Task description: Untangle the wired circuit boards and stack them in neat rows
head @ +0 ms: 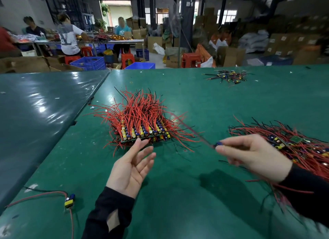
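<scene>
Boards with red and black wires sit in three heaps on the green counter (178, 194). One is a neat stack (142, 131) in the middle, with the boards in rows and the wires sticking up and out like hair. I cannot count the boards in it. A second heap, the tangle (302, 146), lies on the right, all mixed up. A third, small pile (228, 76) sits far back on the right, well apart from the other two.

One lone board (69, 200) lies at the near left, with a red wire and a black wire trailing from it.

Two hands are over the counter, both in black sleeves. The left hand (129, 169) is loose, palm up, fingers straight, holding nothing. Its fingertips are just beside the front edge of the stack. The right hand (249, 155) pinches one small board (218, 144) between thumb and fingers, between the stack and the tangle. A thin wire runs from that board back toward the stack; it looks blurry.

Far behind, three people are at a long table. I can see four red stools and three blue crates on the floor, and lots of brown boxes on the right.
</scene>
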`<act>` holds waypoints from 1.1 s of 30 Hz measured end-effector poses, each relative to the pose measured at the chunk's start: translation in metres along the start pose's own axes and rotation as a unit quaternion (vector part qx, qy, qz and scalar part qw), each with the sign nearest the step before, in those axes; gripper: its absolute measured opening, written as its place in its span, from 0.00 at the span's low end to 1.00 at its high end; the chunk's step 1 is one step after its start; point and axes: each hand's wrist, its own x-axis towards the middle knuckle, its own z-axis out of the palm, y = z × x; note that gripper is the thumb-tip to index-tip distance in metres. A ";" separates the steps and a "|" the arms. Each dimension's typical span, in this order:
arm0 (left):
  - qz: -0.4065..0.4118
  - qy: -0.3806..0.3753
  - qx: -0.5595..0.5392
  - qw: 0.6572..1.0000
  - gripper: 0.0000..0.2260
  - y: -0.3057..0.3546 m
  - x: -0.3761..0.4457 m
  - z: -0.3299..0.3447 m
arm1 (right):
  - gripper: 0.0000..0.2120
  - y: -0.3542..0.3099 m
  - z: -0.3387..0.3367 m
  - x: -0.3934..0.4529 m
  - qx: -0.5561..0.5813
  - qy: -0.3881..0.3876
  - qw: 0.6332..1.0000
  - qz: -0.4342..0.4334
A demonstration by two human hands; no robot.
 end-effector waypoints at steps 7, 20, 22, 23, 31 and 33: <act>0.008 0.025 0.014 1.000 0.06 0.000 -0.001 -0.003 | 0.08 0.017 -0.126 0.025 -0.357 0.166 0.919 0.039; 0.022 0.028 -0.002 0.999 0.13 -0.001 0.007 -0.013 | 0.23 -0.067 -0.140 0.052 -0.573 0.043 0.812 -0.103; 0.021 0.036 0.002 0.999 0.15 -0.002 0.010 -0.014 | 0.22 -0.086 -0.093 0.058 -0.569 -0.033 0.814 -0.112; 0.019 0.042 0.004 0.999 0.16 -0.002 0.010 -0.014 | 0.19 -0.086 -0.070 0.064 -0.548 -0.072 0.825 -0.113; 0.014 0.061 -0.018 0.998 0.14 -0.004 0.009 -0.011 | 0.08 -0.031 0.077 0.134 -0.268 -0.028 0.960 -0.081; 0.025 0.065 -0.016 0.997 0.14 -0.004 0.008 -0.012 | 0.11 -0.026 0.095 0.150 -0.259 -0.027 0.965 -0.021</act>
